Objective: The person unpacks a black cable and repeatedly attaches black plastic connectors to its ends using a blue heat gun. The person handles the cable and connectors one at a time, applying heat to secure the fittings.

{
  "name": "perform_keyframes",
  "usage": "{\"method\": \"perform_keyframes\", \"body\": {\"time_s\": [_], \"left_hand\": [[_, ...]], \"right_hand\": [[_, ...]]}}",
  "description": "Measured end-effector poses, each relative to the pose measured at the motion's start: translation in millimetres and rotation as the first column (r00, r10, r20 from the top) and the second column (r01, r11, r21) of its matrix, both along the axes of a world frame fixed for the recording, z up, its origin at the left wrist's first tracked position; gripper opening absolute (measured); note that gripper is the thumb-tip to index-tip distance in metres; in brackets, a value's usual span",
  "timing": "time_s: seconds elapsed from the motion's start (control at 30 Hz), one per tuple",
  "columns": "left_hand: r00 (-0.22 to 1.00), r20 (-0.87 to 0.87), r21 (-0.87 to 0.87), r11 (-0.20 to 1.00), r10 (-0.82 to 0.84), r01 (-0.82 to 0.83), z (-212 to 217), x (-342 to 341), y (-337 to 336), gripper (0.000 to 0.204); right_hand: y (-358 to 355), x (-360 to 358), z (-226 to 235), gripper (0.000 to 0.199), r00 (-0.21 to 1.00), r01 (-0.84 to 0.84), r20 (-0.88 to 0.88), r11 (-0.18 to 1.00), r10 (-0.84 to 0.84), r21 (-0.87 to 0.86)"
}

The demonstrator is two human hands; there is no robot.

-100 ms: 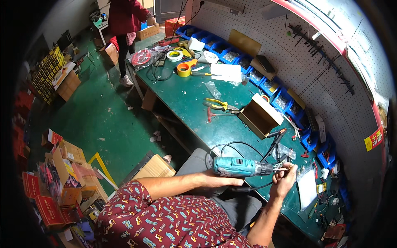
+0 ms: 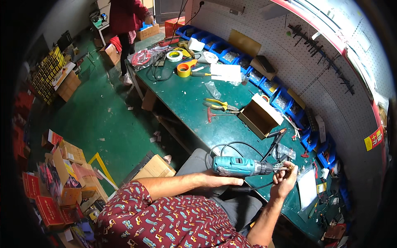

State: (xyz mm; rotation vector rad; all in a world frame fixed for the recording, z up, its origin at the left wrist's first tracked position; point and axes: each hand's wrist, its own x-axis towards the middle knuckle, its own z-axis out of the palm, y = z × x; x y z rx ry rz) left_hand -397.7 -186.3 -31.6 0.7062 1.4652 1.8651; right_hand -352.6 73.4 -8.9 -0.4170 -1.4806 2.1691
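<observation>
A teal power drill (image 2: 236, 166) lies sideways over my lap at the table's near edge, its black chuck (image 2: 263, 168) pointing right. My left hand (image 2: 219, 180) is wrapped round it from below, thumb stretched along its underside; the handle is mostly hidden. From the chuck a thin metal bit (image 2: 280, 168) sticks out. My right hand (image 2: 284, 182) is closed at the bit's far end, fingertips pinching there. Something small and brass-coloured shows between them, too small to name. A black cable (image 2: 264, 187) runs beneath the drill.
On the green table (image 2: 186, 99) lie yellow-handled pliers (image 2: 219, 105), a red-handled hex key (image 2: 210, 115), an open cardboard box (image 2: 259, 118) and an orange tape roll (image 2: 184, 69). Blue bins (image 2: 230, 56) of small parts line the back. A person (image 2: 124, 25) stands at the far left; cartons (image 2: 68, 165) crowd the near left floor.
My right fingers have shifted slightly at the bit's end, and the brass-coloured bit of metal shows more. The drill has moved a touch left. The far person has shifted their stance.
</observation>
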Motion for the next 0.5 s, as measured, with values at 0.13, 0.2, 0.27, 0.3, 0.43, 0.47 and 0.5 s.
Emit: {"method": "perform_keyframes", "body": {"time_s": [0.13,0.2,0.27,0.3,0.43,0.47,0.5], "left_hand": [[0.985,0.167,0.031,0.999,-0.046,0.041,-5,-1,-2,0.030],[0.980,0.195,0.032,0.999,-0.046,0.041,-2,-1,-4,0.030],[0.997,0.070,0.057,0.998,-0.021,0.017,3,0,-4,0.029],[1.000,0.006,0.071,0.997,-0.005,0.005,4,0,-5,0.029],[0.918,-0.380,0.014,0.991,-0.117,0.133,-15,-9,-6,0.025],[0.897,-0.434,0.034,0.994,-0.078,0.103,-16,-8,-6,0.025],[0.905,-0.417,0.021,0.994,-0.088,0.107,-16,-7,-6,0.025]], "right_hand": [[2,-1,0,0.042,0.998,-0.051,-0.032,0.999,0.050,-0.016],[2,-1,0,0.043,0.998,-0.059,-0.018,0.997,0.059,-0.053],[1,-1,-4,0.044,0.998,-0.052,0.039,0.998,0.053,-0.028],[2,0,-10,0.045,0.998,-0.044,0.034,0.999,0.044,-0.002],[4,2,-13,0.044,0.999,-0.037,0.006,0.995,0.036,0.087],[3,2,-11,0.043,0.999,-0.040,0.011,0.992,0.038,0.118],[2,1,-11,0.043,0.999,-0.043,0.012,0.993,0.042,0.113]]}}
